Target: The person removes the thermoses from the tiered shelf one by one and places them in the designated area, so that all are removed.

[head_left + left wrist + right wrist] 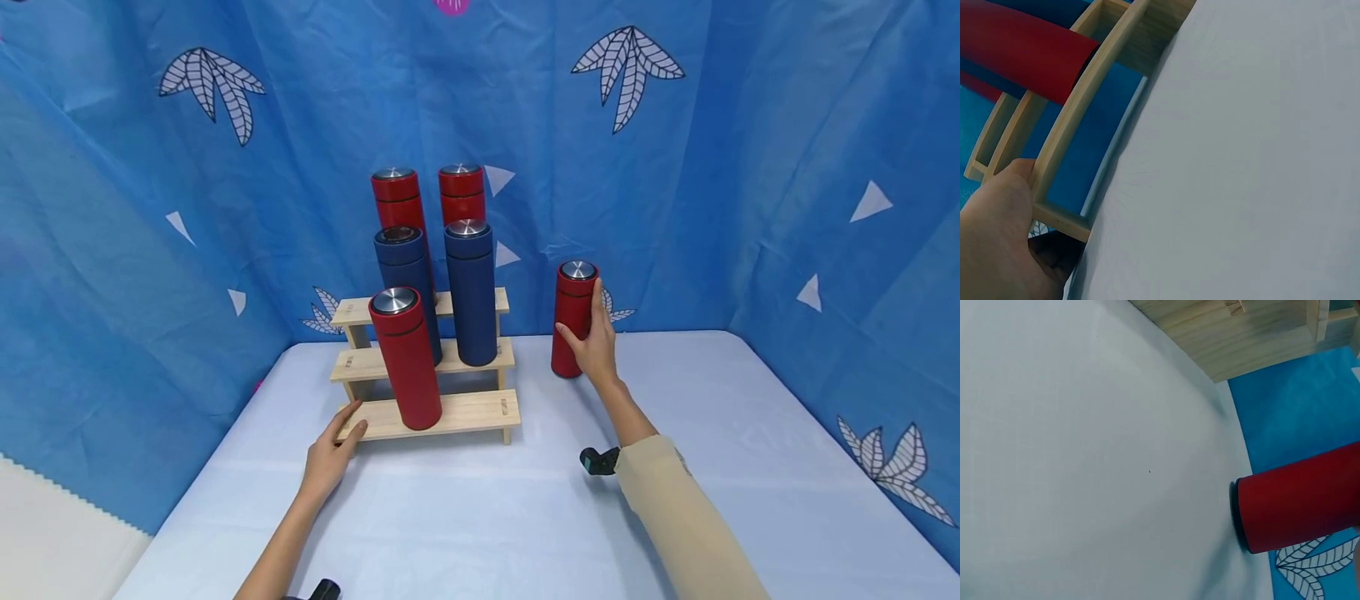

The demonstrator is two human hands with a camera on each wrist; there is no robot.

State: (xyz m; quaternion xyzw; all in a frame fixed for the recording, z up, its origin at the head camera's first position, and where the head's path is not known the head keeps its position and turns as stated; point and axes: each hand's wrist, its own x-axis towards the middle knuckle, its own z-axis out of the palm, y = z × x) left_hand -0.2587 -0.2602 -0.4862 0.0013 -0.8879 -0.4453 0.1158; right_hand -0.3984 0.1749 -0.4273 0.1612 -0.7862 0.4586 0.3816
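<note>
My right hand (598,348) holds a red thermos flask (572,312) with a silver-topped lid, upright to the right of a wooden three-tier stand (480,410). The thumb lies across its front and the fingers go along its right side. In the right wrist view the flask's dark base (1240,517) is at the table surface; whether it touches, I cannot tell. My left hand (328,460) grips the left end of the stand's lowest tier, thumb at the front edge. A red flask (408,367) stands on that tier, with two blue flasks (471,300) on the middle tier.
Two more red flasks (462,193) stand at the back, on the top tier. A white cloth (480,517) covers the table. Blue patterned curtain (525,108) hangs behind and at both sides. Small black devices (598,461) are attached at the wrists.
</note>
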